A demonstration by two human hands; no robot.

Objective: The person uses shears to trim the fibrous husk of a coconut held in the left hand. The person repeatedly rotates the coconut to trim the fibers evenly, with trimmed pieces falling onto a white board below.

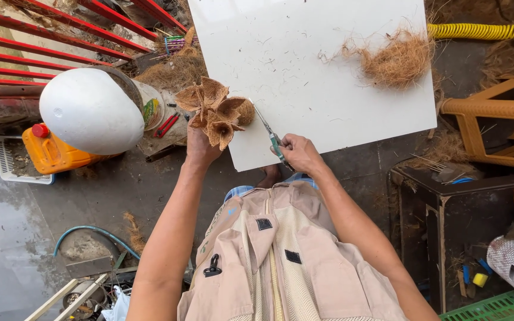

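Husk flower beside white board; fibre clump, perhaps coir, well apart.

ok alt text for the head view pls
Seen from above, a person's left hand holds a brown husk flower at the edge of a white board, while the right hand grips scissors. A fibre pile lies on the board.

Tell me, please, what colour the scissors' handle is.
Green, on the scissors in the right hand; head view.
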